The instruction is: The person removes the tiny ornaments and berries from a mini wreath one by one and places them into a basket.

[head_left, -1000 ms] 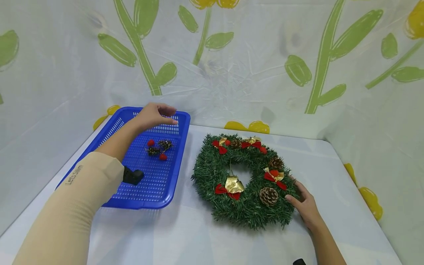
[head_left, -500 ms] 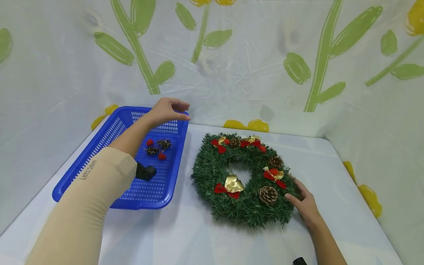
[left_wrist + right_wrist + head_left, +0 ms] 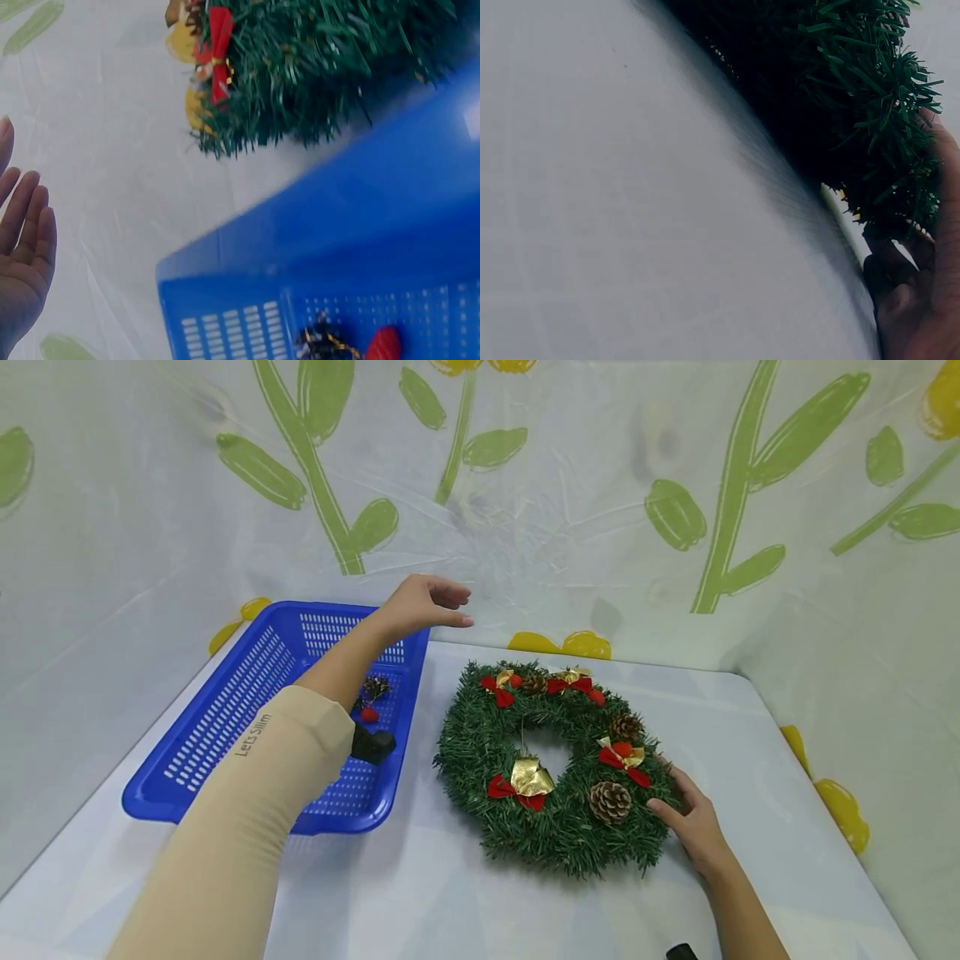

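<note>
My left hand hangs in the air past the far right corner of the blue basket, its fingers loosely bent and holding nothing. In the left wrist view only its fingers and part of the palm show. A green Christmas wreath lies on the table, with red and gold bows, pine cones and a gold foil ornament near its centre. My right hand grips the wreath's right edge, thumb on top. From the right wrist view, fingers reach beneath the greenery.
Inside the basket lie a red berry and a dark glittery pine cone; my left forearm hides others. The white table meets a flower-printed sheet at the back and sides.
My left hand has moved to the right, from above the basket to beyond its far right corner. My right hand and the wreath have stayed in place.
</note>
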Available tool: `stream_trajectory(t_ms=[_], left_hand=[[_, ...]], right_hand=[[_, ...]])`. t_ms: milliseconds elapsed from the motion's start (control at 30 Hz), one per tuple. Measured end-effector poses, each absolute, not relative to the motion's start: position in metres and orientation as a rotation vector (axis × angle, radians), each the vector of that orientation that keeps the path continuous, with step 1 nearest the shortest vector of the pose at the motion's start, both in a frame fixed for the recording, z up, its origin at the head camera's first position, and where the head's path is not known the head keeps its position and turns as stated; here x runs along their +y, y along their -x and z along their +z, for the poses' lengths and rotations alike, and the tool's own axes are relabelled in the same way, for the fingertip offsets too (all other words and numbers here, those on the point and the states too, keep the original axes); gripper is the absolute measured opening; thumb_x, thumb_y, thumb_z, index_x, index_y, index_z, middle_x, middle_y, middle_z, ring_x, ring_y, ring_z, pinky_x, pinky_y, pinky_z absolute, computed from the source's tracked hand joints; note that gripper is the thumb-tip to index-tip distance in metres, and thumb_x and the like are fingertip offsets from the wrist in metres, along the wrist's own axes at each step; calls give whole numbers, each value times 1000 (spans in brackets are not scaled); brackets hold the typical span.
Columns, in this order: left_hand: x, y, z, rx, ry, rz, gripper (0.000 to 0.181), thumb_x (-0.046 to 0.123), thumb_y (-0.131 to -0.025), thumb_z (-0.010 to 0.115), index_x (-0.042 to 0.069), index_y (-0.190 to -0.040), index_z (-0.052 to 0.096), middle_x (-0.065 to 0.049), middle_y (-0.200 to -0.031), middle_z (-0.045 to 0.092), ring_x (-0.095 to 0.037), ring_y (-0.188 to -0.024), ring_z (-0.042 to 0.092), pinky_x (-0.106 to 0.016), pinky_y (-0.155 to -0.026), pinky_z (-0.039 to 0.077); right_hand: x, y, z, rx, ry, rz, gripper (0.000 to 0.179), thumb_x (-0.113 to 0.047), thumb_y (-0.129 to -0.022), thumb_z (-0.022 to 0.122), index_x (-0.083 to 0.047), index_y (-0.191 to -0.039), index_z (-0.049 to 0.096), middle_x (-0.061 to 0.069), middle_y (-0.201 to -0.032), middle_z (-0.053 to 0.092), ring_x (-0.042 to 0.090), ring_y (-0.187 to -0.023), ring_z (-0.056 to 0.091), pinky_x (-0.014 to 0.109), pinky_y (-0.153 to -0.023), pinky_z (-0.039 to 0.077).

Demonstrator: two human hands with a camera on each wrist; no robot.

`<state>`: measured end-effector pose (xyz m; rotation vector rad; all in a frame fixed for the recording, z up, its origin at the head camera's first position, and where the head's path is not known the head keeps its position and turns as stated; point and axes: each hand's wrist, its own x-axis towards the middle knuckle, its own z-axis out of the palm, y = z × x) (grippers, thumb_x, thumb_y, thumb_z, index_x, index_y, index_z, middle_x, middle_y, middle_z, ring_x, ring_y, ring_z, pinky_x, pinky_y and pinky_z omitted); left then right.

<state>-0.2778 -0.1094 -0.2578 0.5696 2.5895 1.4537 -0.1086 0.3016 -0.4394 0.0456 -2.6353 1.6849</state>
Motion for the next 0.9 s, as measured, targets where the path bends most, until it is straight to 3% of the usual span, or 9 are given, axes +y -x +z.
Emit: stream_trajectory(t_ms=[100,267,567,633,667,733,800,867,900], left_hand=[[-101,279,-260,2575,-585,1455,52,19,-83,73,5,-130,57,-14,-130,57,-25,-122,52,-39,-101,43],[-89,280,-264,2563,-629,1456,50,19,-84,72,3,-129,57,-16,-129,57,-26,-121,53,-39,-99,45],[-70,282,-279,2507,-629,1519,47,15,-84,72,2,-127,58,-16,-126,59,-27,-118,54,-36,-97,46],[-66,281,-282,2485,-636,1529,46,14,-84,72,1,-127,59,-16,-125,60,-27,-117,55,-36,-97,47],[-63,281,-284,2471,-642,1539,46,13,-84,72,1,-126,59,-16,-125,60,-27,-116,55,-35,-97,47],[-58,279,-287,2453,-651,1542,46,13,-84,72,1,-126,59,-17,-125,60,-27,-115,55,-35,-96,47],[-53,278,-290,2442,-654,1538,45,14,-84,72,2,-126,59,-16,-125,60,-26,-115,55,-35,-96,47],[-48,277,-295,2441,-651,1528,45,15,-85,71,3,-126,59,-15,-124,60,-26,-115,55,-35,-96,47],[-46,277,-297,2443,-645,1519,45,16,-85,71,3,-126,60,-14,-124,61,-25,-114,55,-35,-95,47]], right_hand=[[302,109,-439,-2634,-46,1695,66,-9,-94,56,7,-147,20,32,-148,24,11,-130,35,0,-86,31],[304,109,-438,-2668,-19,1694,72,-12,-94,57,8,-148,13,34,-151,13,51,-136,15,-3,-83,26],[304,108,-439,-2659,-19,1684,70,-9,-93,57,8,-147,16,34,-150,17,51,-135,17,-3,-84,27],[304,108,-440,-2643,-25,1691,69,-9,-93,57,8,-147,18,33,-150,19,31,-140,26,-2,-85,28],[304,108,-441,-2628,-40,1692,68,-8,-93,57,7,-147,19,25,-150,26,20,-138,31,-1,-86,29],[303,108,-442,-2605,-56,1692,65,-8,-93,57,7,-146,22,6,-146,37,-3,-127,36,0,-87,31],[303,108,-443,-2586,-69,1688,63,-7,-93,57,6,-145,26,-4,-138,41,-18,-111,34,1,-86,33],[302,107,-443,-2587,-68,1683,63,-7,-93,57,7,-145,26,-4,-137,41,-17,-112,34,0,-86,33],[303,107,-443,-2596,-57,1685,63,-7,-93,57,7,-145,25,5,-142,39,-13,-115,36,0,-86,32]])
